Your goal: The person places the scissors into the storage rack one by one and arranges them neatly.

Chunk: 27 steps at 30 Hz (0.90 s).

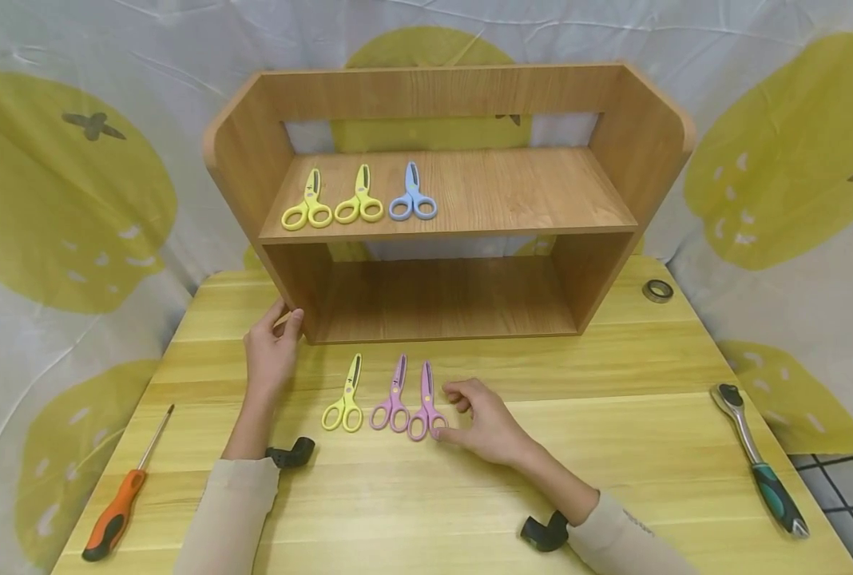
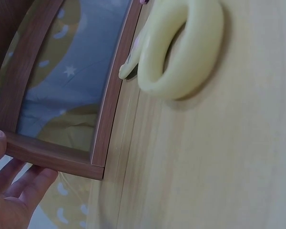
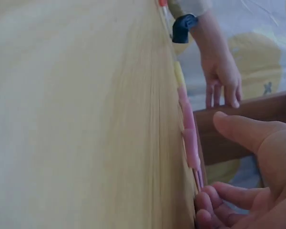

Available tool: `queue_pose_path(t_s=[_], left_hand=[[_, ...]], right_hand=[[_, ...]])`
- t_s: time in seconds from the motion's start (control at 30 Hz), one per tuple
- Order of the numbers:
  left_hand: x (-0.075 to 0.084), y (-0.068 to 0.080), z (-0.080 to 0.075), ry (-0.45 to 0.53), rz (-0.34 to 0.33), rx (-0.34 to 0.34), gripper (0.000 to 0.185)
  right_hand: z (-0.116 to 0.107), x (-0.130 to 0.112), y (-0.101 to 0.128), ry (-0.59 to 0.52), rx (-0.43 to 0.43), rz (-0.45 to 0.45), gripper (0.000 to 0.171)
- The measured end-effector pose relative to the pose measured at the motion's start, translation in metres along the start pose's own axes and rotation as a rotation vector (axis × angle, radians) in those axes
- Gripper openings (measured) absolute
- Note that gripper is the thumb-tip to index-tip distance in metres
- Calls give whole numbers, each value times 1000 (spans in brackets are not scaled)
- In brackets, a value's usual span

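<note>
My left hand point(image 1: 271, 347) grips the lower left edge of a wooden shelf point(image 1: 441, 235), thumb on one face and fingers on the other, as the left wrist view also shows. On the table before the shelf lie yellow scissors point(image 1: 351, 399) and two pairs of purple scissors, the left pair point(image 1: 395, 397) and the right pair point(image 1: 427, 407). Beside the right pair is my right hand point(image 1: 489, 423), thumb right at a handle loop and apart from the bent fingers. The upper board carries two yellow pairs point(image 1: 307, 212) and one blue pair of scissors point(image 1: 413, 197).
An orange-handled screwdriver point(image 1: 121, 503) lies at the table's left. At the right are a ratchet wrench point(image 1: 757, 463) and, farther back, a roll of tape point(image 1: 658, 291). A patterned cloth point(image 1: 779, 295) hangs behind and beside the table.
</note>
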<state>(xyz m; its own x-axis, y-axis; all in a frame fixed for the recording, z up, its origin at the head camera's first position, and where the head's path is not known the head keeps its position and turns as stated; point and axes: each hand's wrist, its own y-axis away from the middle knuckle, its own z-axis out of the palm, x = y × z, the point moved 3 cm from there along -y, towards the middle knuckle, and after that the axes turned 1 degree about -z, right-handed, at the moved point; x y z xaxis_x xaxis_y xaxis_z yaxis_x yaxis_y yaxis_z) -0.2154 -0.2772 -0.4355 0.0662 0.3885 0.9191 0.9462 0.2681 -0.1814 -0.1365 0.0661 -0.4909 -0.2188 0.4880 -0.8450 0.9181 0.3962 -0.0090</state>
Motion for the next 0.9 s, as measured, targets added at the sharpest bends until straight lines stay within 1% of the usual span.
queue_pose_path(t_s=[0.07, 0.13, 0.27, 0.33, 0.43, 0.53, 0.6, 0.77, 0.9], left_hand=[[6, 2, 0, -5, -4, -4, 42], [8, 3, 0, -9, -8, -4, 41], [7, 3, 1, -1, -17, -9, 42], [5, 3, 1, 9, -25, -13, 43], [-6, 1, 2, 24, -32, -17, 44], [-20, -3, 3, 29, -31, -14, 44], [-26, -5, 3, 17, -19, -8, 44], [-27, -6, 2, -14, 10, 7, 44], [-25, -6, 1, -17, 1, 8, 47]], right_hand=[[2, 2, 1, 32, -6, -8, 70], [5, 3, 2, 67, -13, -13, 71], [10, 4, 3, 144, -4, -23, 75], [13, 4, 4, 179, 10, -26, 76], [16, 3, 5, 221, 39, -35, 72], [19, 2, 6, 230, 68, -37, 60], [19, 2, 5, 226, 85, -37, 52], [19, -1, 4, 216, 105, -36, 41], [18, -2, 2, 212, 105, -31, 38]])
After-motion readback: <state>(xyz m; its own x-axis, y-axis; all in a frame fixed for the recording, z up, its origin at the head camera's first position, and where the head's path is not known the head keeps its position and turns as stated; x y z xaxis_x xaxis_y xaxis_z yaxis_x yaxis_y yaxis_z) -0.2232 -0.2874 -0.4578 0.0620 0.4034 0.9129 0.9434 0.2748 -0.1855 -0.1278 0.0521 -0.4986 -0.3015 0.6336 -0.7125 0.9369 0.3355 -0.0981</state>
